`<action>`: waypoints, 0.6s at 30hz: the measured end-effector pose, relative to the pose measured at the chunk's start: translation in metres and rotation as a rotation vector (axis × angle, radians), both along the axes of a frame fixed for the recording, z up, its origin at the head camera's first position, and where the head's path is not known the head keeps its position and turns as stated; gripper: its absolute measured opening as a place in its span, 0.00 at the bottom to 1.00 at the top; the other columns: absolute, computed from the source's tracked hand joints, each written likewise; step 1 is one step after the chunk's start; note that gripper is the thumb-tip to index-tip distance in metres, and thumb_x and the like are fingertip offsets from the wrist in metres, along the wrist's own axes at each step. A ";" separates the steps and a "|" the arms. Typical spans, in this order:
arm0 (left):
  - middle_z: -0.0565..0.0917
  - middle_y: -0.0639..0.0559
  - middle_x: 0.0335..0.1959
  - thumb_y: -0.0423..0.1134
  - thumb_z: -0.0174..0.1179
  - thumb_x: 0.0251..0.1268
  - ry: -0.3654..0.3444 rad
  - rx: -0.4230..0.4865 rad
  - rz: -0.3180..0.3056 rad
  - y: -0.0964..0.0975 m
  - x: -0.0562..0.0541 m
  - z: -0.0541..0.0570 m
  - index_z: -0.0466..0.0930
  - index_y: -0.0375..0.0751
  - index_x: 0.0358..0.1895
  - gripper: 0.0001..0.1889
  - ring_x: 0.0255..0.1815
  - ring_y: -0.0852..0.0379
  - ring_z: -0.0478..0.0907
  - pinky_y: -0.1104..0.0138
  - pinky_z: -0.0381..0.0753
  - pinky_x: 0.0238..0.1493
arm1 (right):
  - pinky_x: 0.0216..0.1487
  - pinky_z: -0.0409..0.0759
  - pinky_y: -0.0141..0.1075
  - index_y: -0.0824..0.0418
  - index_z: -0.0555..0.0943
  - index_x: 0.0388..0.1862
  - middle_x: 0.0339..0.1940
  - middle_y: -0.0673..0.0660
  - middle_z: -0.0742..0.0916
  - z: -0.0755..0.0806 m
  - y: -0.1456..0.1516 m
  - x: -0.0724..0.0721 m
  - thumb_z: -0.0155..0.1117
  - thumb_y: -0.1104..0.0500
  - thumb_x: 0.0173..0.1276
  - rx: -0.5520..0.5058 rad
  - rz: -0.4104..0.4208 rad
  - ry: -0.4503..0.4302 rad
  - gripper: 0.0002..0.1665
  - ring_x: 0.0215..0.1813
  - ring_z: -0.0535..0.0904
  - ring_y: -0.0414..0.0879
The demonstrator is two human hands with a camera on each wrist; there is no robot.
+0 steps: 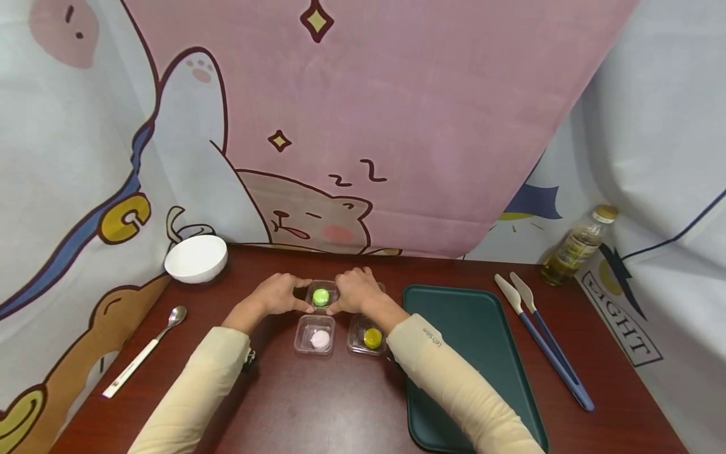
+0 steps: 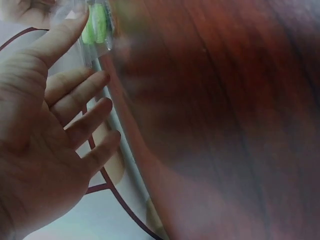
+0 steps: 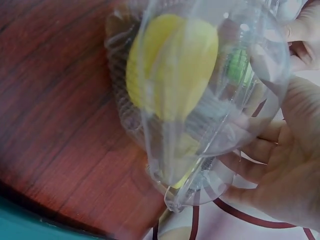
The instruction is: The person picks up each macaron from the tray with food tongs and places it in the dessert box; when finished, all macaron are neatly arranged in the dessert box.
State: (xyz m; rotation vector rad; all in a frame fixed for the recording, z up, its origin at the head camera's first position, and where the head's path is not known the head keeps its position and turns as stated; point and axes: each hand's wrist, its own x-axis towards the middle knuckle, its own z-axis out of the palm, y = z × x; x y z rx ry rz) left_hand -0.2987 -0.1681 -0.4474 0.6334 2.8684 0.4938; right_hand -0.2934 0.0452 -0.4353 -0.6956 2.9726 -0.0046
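A clear plastic box (image 1: 314,303) with a green macaron (image 1: 321,297) in it stands between both hands. My left hand (image 1: 280,294) pinches its left side with thumb and index finger; in the left wrist view the other fingers (image 2: 86,112) are spread. From the right, my right hand (image 1: 355,291) grips the same box, its fingers partly hidden. Nearer me stand two more clear boxes: one with a pale pink macaron (image 1: 320,340), one with a yellow macaron (image 1: 372,338), large in the right wrist view. Behind the right hand, another clear box (image 1: 382,287) is mostly hidden.
A dark green tray (image 1: 454,294) lies right of the boxes, under the right forearm. Beyond it are blue-handled tongs (image 1: 549,343) and an oil bottle (image 1: 573,249). On the left are a white bowl (image 1: 196,259) and a spoon (image 1: 144,352). A printed cloth (image 1: 425,126) hangs behind.
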 end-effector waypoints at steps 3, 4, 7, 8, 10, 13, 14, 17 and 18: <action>0.83 0.43 0.63 0.57 0.76 0.51 0.010 -0.011 -0.011 0.002 0.000 0.001 0.79 0.43 0.66 0.39 0.62 0.41 0.81 0.48 0.80 0.62 | 0.63 0.74 0.50 0.54 0.85 0.47 0.48 0.53 0.89 0.000 0.001 0.000 0.75 0.29 0.52 0.000 -0.007 -0.021 0.36 0.55 0.82 0.53; 0.83 0.43 0.63 0.57 0.76 0.51 0.008 -0.012 -0.011 0.003 0.000 0.001 0.79 0.43 0.67 0.39 0.63 0.41 0.81 0.47 0.79 0.63 | 0.64 0.73 0.51 0.54 0.85 0.47 0.49 0.53 0.89 0.000 0.002 0.000 0.75 0.29 0.53 -0.004 -0.010 -0.031 0.36 0.55 0.82 0.53; 0.83 0.43 0.64 0.57 0.76 0.51 -0.008 -0.017 -0.010 0.006 -0.001 0.002 0.78 0.44 0.68 0.40 0.64 0.41 0.80 0.47 0.79 0.63 | 0.67 0.71 0.53 0.54 0.84 0.51 0.51 0.53 0.89 0.000 0.007 0.001 0.74 0.29 0.55 -0.011 -0.025 -0.059 0.36 0.58 0.81 0.54; 0.82 0.43 0.64 0.57 0.76 0.51 -0.017 -0.018 -0.008 0.006 -0.001 0.002 0.78 0.44 0.68 0.40 0.64 0.41 0.79 0.46 0.79 0.63 | 0.68 0.70 0.54 0.54 0.84 0.52 0.51 0.53 0.89 0.000 0.008 0.002 0.74 0.30 0.55 -0.015 -0.031 -0.064 0.36 0.58 0.81 0.54; 0.82 0.42 0.65 0.57 0.76 0.52 -0.045 -0.016 0.005 0.007 -0.002 0.003 0.76 0.45 0.70 0.41 0.65 0.40 0.78 0.46 0.78 0.65 | 0.68 0.70 0.54 0.53 0.84 0.53 0.52 0.53 0.88 0.000 0.011 0.002 0.74 0.30 0.56 -0.021 -0.036 -0.067 0.37 0.59 0.80 0.54; 0.80 0.41 0.67 0.56 0.76 0.53 -0.091 -0.003 0.017 0.007 -0.004 0.005 0.73 0.44 0.72 0.43 0.68 0.39 0.75 0.45 0.75 0.68 | 0.70 0.69 0.54 0.55 0.81 0.61 0.58 0.54 0.87 0.002 0.016 0.001 0.73 0.30 0.56 -0.036 -0.036 -0.075 0.42 0.62 0.79 0.54; 0.79 0.41 0.68 0.56 0.75 0.53 -0.104 0.007 0.023 0.006 -0.004 0.006 0.72 0.43 0.72 0.43 0.69 0.39 0.74 0.46 0.74 0.69 | 0.71 0.68 0.54 0.55 0.80 0.65 0.60 0.55 0.86 0.004 0.018 0.001 0.72 0.29 0.57 -0.046 -0.036 -0.078 0.45 0.64 0.78 0.55; 0.76 0.41 0.71 0.55 0.73 0.57 -0.116 0.053 0.041 0.002 -0.006 0.011 0.69 0.40 0.74 0.43 0.72 0.38 0.71 0.45 0.71 0.72 | 0.74 0.66 0.56 0.56 0.73 0.74 0.67 0.58 0.82 0.009 0.029 -0.003 0.69 0.29 0.60 -0.078 -0.036 -0.072 0.50 0.69 0.76 0.56; 0.76 0.41 0.71 0.55 0.72 0.59 -0.102 0.074 0.052 0.002 -0.006 0.013 0.69 0.39 0.74 0.43 0.72 0.38 0.71 0.44 0.70 0.72 | 0.74 0.66 0.56 0.56 0.71 0.75 0.68 0.58 0.82 0.010 0.034 -0.005 0.67 0.28 0.62 -0.090 -0.035 -0.058 0.50 0.70 0.75 0.56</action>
